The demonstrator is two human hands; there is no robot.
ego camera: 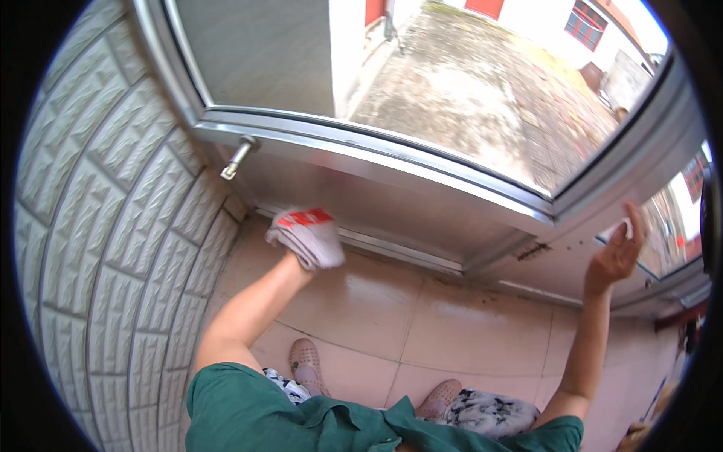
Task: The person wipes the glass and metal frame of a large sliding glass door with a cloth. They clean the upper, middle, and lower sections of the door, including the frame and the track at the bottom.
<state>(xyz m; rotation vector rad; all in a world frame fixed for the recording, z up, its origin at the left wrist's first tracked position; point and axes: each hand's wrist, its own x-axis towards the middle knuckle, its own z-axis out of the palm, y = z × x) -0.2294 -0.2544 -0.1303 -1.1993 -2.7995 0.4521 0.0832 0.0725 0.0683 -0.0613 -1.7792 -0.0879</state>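
A folded pale cloth with a red printed patch (316,240) covers my left hand (305,243), whose fingers are hidden under it. Cloth and hand are in front of the lower metal panel (361,198) of a glazed metal door or window unit. On the right, my right hand (618,251) is raised at the metal frame beside a pane, its fingers apart and somewhat blurred. I cannot tell whether it touches the frame. A metal pipe fitting or tap (240,158) sticks out from the panel's upper left.
A textured brick-pattern wall (113,198) rises along the left. Pink floor tiles (350,305) lie under my feet in perforated shoes (305,359). A large glass pane (440,101) shows a paved yard outside. Dark clutter stands at the far right edge.
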